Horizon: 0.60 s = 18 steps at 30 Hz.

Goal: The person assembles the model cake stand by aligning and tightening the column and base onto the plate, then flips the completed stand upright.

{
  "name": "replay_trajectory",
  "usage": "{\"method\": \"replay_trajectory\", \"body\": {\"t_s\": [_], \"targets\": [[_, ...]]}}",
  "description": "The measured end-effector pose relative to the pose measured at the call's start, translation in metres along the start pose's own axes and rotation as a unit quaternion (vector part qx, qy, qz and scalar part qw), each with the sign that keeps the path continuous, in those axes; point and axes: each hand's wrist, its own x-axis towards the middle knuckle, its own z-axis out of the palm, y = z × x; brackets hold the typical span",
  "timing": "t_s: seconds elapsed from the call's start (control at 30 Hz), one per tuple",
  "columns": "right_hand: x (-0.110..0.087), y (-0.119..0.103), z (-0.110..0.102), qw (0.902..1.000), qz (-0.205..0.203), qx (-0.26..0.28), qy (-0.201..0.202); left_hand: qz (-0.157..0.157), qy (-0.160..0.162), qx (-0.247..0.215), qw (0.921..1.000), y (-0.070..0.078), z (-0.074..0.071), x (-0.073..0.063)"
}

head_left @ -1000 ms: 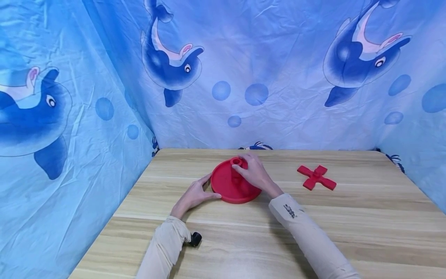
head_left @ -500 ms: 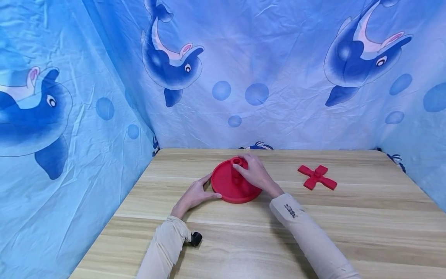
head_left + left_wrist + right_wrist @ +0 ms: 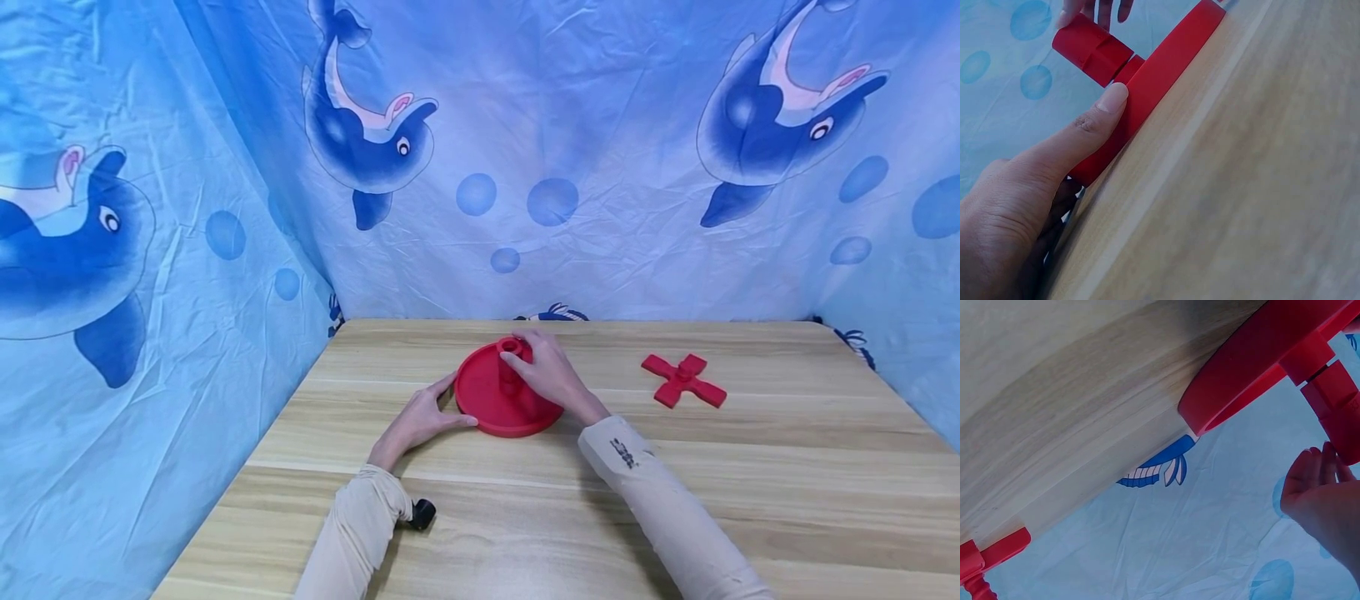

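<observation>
A round red tray (image 3: 477,387) with a raised rim lies on the table. My left hand (image 3: 416,423) holds it by the left side, fingers behind and thumb (image 3: 1110,100) against the outer rim at the front. From the tray's middle rises a short red stub (image 3: 1307,357). Over this stub stands a red hollow tube (image 3: 1094,51), upright, with a narrow gap line between the two in both wrist views. My right hand (image 3: 553,377) grips the tube near its top, with the thumb on the near side and fingers behind.
A red cross-shaped piece (image 3: 683,381) with a small knob at its middle lies on the wooden table (image 3: 750,483), right of the tray. A black cylindrical device (image 3: 422,514) sticks out at the left cuff. Blue dolphin-print cloth (image 3: 637,250) hangs behind the table.
</observation>
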Motion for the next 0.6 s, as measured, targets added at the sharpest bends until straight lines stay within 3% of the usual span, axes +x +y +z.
{"method": "replay_trajectory", "body": {"t_s": [0.13, 0.4, 0.6], "targets": [[-0.0007, -0.0013, -0.0012, 0.9999, 0.012, -0.002, 0.000, 0.000, 0.000, 0.000, 1.0000, 0.0007, -0.0002, -0.0002], [-0.0007, -0.0021, -0.0015, 0.9999, -0.012, -0.001, -0.005, 0.003, -0.001, 0.000, 1.0000, 0.0008, -0.0006, -0.0006], [-0.0002, -0.0026, -0.0006, 0.9997, 0.006, -0.022, 0.006, 0.002, -0.003, 0.003, 1.0000, 0.0003, -0.0007, -0.0004]]}}
